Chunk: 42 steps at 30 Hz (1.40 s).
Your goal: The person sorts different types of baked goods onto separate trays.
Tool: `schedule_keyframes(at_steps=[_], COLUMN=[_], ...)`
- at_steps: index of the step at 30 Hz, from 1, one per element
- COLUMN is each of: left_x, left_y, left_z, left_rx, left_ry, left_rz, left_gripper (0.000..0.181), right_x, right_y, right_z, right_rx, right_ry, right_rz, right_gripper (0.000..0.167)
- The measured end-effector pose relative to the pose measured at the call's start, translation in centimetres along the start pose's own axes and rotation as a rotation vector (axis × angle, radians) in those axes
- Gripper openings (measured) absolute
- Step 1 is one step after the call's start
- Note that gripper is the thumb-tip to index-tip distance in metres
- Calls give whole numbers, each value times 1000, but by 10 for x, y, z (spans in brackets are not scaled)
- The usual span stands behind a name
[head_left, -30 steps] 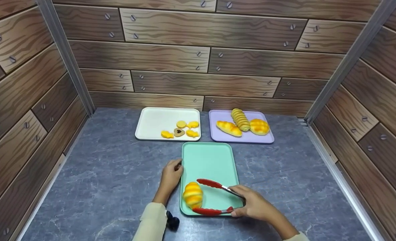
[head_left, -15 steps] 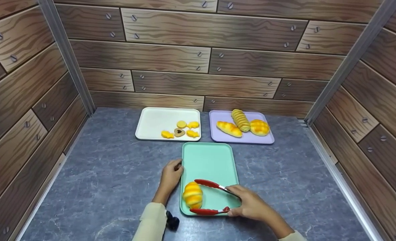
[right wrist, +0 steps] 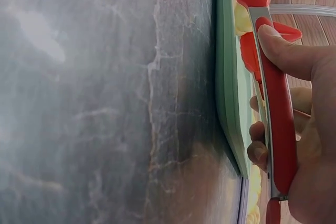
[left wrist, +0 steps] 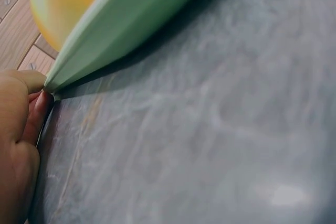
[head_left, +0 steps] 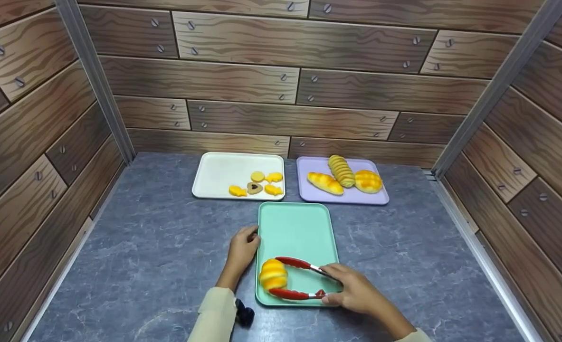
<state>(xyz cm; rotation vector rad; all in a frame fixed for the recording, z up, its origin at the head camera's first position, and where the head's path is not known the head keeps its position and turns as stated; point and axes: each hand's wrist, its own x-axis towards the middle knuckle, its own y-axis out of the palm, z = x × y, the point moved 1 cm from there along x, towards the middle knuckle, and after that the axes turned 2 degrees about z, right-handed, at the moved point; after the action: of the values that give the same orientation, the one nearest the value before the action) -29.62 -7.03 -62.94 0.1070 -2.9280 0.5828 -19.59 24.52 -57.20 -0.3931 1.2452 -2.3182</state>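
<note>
A yellow-orange, croissant-like toy bread (head_left: 273, 275) lies at the near left of the green tray (head_left: 297, 228). My right hand (head_left: 354, 288) grips red-tipped tongs (head_left: 292, 294), whose arms stand at the far and near ends of the bread. In the right wrist view my thumb presses the red handle of the tongs (right wrist: 278, 114), with fingers curled on the other side. My left hand (head_left: 242, 247) is at the tray's left edge. The left wrist view shows its fingers (left wrist: 31, 85) pinching the rim of the tray (left wrist: 105, 45).
Behind, a white tray (head_left: 223, 173) holds several small biscuits (head_left: 254, 188), one heart-shaped. Beside it a lilac tray (head_left: 309, 194) carries a long bread (head_left: 325, 183), a ridged bread (head_left: 341, 170) and a round bun (head_left: 368, 181). Wood-patterned walls enclose the grey table (head_left: 166, 256).
The tongs have moved slightly left and their arms have come closer together, the near one now against the bread's near end. The left hand and the tray have stayed put.
</note>
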Motion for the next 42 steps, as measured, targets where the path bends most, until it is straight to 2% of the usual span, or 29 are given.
schedule_keyframes(at_steps=[6, 10, 14, 18, 23, 29, 36, 42], left_x=[0, 0, -1, -2, -2, -1, 1, 0], left_y=[1, 1, 1, 0, 0, 1, 1, 1], left_z=[1, 1, 0, 0, -1, -1, 1, 0], left_rx=[-8, 4, 3, -15, -4, -14, 23, 37], left_ry=[-5, 4, -19, -38, -14, -36, -11, 12], left_rz=[-5, -20, -19, -14, -18, -12, -29, -36], left_gripper=[36, 36, 37, 36, 36, 37, 37, 36], right_x=[-1, -2, -1, -1, 0, 3, 11, 19], right_y=[-7, -15, -24, -35, -47, -61, -73, -79], right_z=[-3, -10, -20, -31, -47, -69, -92, -109], right_rx=[69, 142, 196, 200, 193, 172, 172, 141], right_ry=[47, 104, 181, 244, 312, 393, 451, 539], right_rz=[-18, -85, -169, -256, -331, -386, -458, -487], right_gripper=[78, 81, 79, 75, 75, 80, 74, 68])
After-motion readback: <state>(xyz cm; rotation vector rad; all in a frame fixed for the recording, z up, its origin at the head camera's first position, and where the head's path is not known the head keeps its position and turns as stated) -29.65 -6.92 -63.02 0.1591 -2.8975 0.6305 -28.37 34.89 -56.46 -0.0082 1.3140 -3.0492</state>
